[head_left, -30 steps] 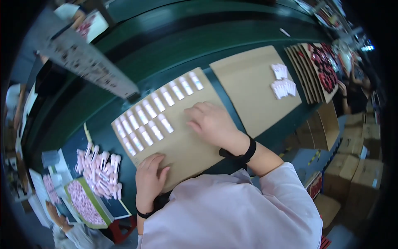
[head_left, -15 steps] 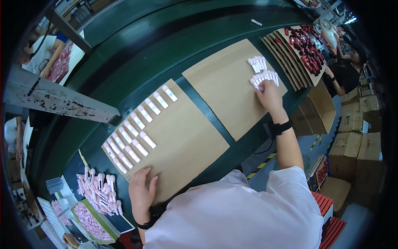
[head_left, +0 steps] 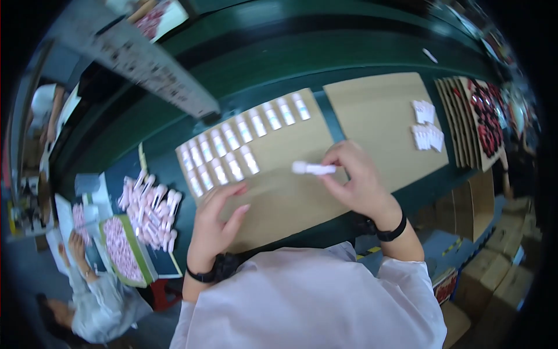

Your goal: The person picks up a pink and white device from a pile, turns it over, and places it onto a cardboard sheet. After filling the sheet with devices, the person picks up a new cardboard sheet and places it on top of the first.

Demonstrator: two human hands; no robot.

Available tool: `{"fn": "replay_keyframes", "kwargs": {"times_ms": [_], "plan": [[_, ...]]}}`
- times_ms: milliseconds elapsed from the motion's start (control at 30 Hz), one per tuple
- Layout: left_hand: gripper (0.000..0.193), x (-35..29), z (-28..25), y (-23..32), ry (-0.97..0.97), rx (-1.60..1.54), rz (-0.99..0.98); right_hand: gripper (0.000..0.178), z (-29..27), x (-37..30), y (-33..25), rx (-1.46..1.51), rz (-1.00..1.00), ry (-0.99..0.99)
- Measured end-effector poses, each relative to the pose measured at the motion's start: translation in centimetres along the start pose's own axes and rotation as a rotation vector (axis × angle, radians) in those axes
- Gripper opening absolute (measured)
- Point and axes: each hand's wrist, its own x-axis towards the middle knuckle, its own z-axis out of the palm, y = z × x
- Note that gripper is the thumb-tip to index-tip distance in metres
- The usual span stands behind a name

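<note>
My right hand [head_left: 360, 183] pinches one small pink makeup brush [head_left: 305, 168] by its handle, its rounded pale head facing left. It is held above the near right part of a brown cardboard sheet [head_left: 279, 203]. Similar brushes [head_left: 250, 129] lie along that sheet's far edge in a long slanted row, with a shorter row [head_left: 232, 166] in front. My left hand [head_left: 215, 224] is over the sheet's near left side, thumb and fingers apart, holding nothing. On a second cardboard sheet [head_left: 378, 116] to the right, two bunches of brushes [head_left: 427, 137] lie fanned out.
A heap of loose pink brushes [head_left: 152, 212] lies left, beside a green-edged box [head_left: 123, 247] of small pink pieces. Stacked cardboard [head_left: 456, 122] bearing red and black pieces stands right. A metal post [head_left: 157, 70] rises at the back. A co-worker [head_left: 102, 308] works at lower left.
My right hand has come left from the bunches on the right sheet, now with one brush in it. My left hand has spread beside the rows. The whole view has shifted.
</note>
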Motion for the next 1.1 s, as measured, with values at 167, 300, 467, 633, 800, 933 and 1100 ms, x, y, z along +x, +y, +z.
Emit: {"fn": "replay_keyframes", "kwargs": {"times_ms": [167, 300, 467, 633, 800, 933, 1100], "plan": [[0.030, 0.9, 0.2, 1.2, 0.008, -0.142, 0.014, 0.022, 4.7, 2.3, -3.6, 0.109, -0.176, -0.076], [0.028, 0.0, -0.3, 0.1, 0.083, -0.201, 0.071, 0.022, 6.1, 2.4, -4.6, 0.290, -0.122, -0.045], [0.026, -0.4, -0.7, 0.5, 0.095, -0.253, 0.055, 0.025, 6.6, 1.5, -4.0, 0.501, -0.001, -0.102], [0.027, -0.1, -0.6, 0.5, 0.107, -0.226, 0.116, 0.027, 6.8, 1.3, -4.0, 0.517, -0.020, -0.093], [0.027, 0.0, -0.3, 0.1, 0.107, -0.209, 0.149, 0.027, 6.8, 1.1, -4.0, 0.545, -0.021, -0.091], [0.027, -0.1, -0.1, 0.4, 0.114, -0.224, 0.149, 0.027, 6.7, 1.1, -4.1, 0.562, -0.020, -0.073], [0.028, 0.1, 0.2, 0.1, 0.118, -0.274, 0.145, 0.028, 6.6, 1.1, -4.0, 0.574, -0.009, -0.079]]}}
